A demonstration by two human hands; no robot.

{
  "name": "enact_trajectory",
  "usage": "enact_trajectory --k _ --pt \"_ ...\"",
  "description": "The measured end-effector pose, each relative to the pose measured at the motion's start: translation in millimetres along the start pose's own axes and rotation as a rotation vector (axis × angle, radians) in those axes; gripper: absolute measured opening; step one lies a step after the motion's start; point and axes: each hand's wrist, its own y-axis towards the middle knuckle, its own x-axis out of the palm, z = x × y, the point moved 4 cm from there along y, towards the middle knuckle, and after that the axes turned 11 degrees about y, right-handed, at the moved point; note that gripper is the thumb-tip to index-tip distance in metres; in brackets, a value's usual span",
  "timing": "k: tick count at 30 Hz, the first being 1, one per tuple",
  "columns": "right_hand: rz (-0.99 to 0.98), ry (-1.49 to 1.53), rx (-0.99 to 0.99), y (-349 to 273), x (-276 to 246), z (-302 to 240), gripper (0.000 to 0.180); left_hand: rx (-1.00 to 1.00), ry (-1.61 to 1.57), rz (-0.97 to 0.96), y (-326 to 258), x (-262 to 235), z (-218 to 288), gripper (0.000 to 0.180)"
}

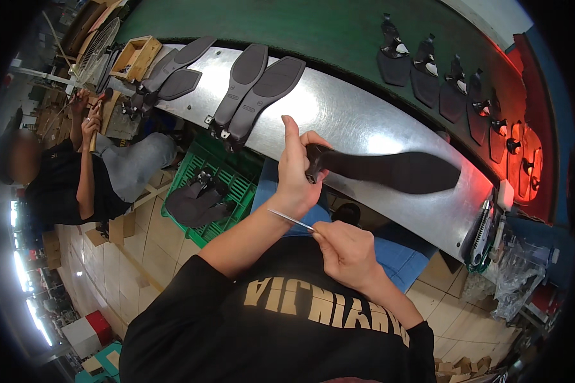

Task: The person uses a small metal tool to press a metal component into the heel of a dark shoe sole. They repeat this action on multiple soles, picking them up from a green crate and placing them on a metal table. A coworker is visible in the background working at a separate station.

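My left hand point(297, 172) grips the heel end of a dark shoe sole point(396, 171), holding it out over the metal bench edge point(364, 121). Just below it, my right hand point(345, 252) pinches a thin metal tool point(291, 219) whose tip points left, toward my left wrist. The sole's flat underside faces up and its toe points right.
Two pairs of dark soles point(255, 89) lie on the metal bench at the left. A green crate point(230, 191) with more shoe parts stands under it. Several soles point(453, 83) ride on a green belt behind. Another person point(76, 172) sits at the left. A knife-like tool point(482, 233) lies at the bench's right end.
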Motion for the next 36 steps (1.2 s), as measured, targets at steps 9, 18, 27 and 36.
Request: enact_trajectory --k 9,18,27,36 --pt "0.358 0.551 0.438 22 -44 23 0.031 -0.387 -0.106 -0.059 -12 13 -26 0.06" --pt "0.392 0.03 0.239 39 -43 16 0.031 -0.031 0.078 -0.173 -11 16 -20 0.065" --pt "0.277 -0.134 0.242 27 -40 15 0.007 -0.29 -0.392 -0.249 -4 11 -28 0.048" --pt "0.218 -0.185 0.176 20 -20 21 0.009 -0.314 -0.371 -0.211 -4 11 -28 0.038"
